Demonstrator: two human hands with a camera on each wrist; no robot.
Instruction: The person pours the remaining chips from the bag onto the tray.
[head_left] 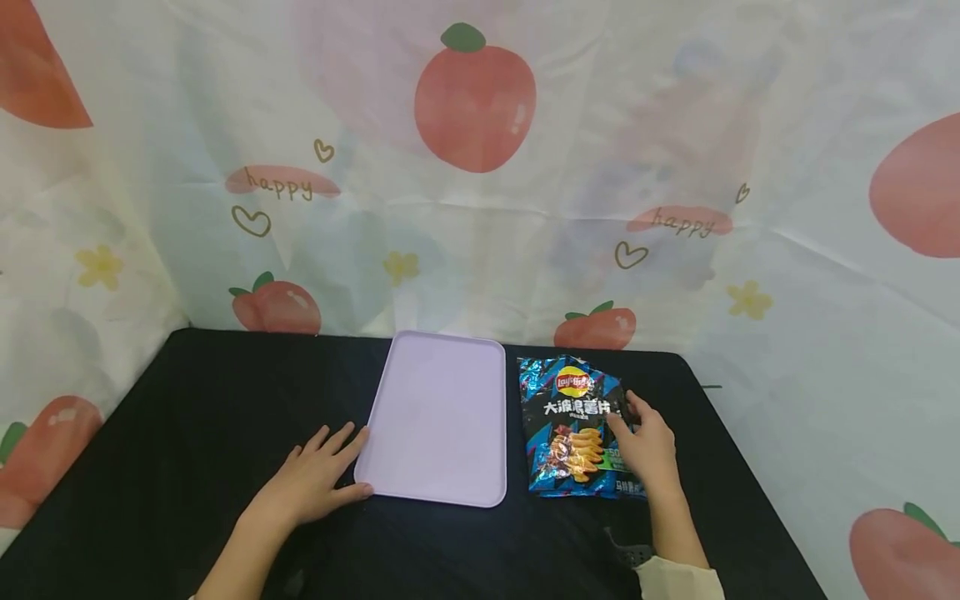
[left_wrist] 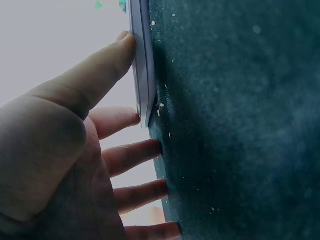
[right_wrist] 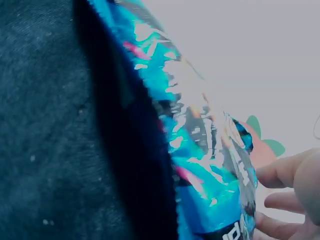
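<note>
A pale purple rectangular tray lies flat on the black table. At its lower left corner my left hand rests with spread fingers, the thumb and index fingertip touching the rim. In the left wrist view the tray's edge runs beside the thumb, and the other fingertips meet the dark cloth. To the right of the tray is a blue and black bag of potato chips. My right hand holds the bag's right side, thumb over the front. The right wrist view shows the shiny bag side-on, partly hiding those fingers.
The black-covered table extends left of the tray. A pale fruit-printed curtain hangs behind the table and along both sides. A dark strap-like item shows near the right sleeve.
</note>
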